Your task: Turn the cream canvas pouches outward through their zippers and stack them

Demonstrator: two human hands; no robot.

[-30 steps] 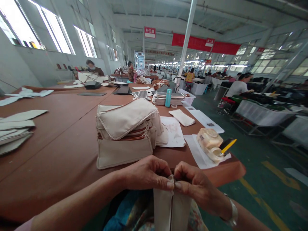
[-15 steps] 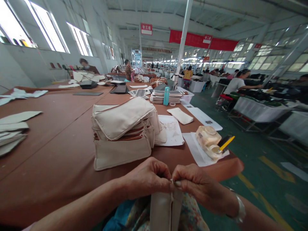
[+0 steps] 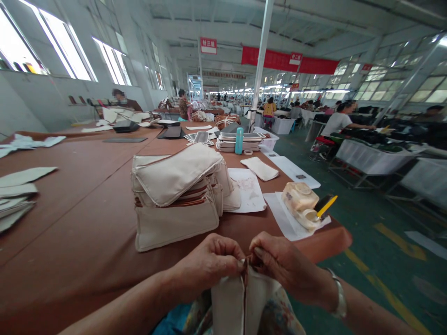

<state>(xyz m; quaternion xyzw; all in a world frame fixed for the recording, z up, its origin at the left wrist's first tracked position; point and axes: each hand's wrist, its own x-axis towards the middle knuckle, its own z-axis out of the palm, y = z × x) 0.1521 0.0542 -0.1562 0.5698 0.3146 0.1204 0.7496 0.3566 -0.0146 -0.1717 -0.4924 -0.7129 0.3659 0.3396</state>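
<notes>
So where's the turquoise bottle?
The bottle stands just right of the head view's centre, on the brown table, before stacked pale panels, beside a white ring.

Moderate, cool light is supplied largely by daylight, with the left-hand windows (image 3: 57,39) burnt out to white. Small glints are made by the distant strip lights (image 3: 279,87). A soft sheen is spread over the brown table (image 3: 87,204), its near left part sunk in shadow. The cream sewn piece (image 3: 226,302) is rendered fairly clearly; far detail is softened, two workers' heads (image 3: 119,97) are pixelated, and the left wall (image 3: 21,97) is slanted by wide-angle distortion.
</notes>
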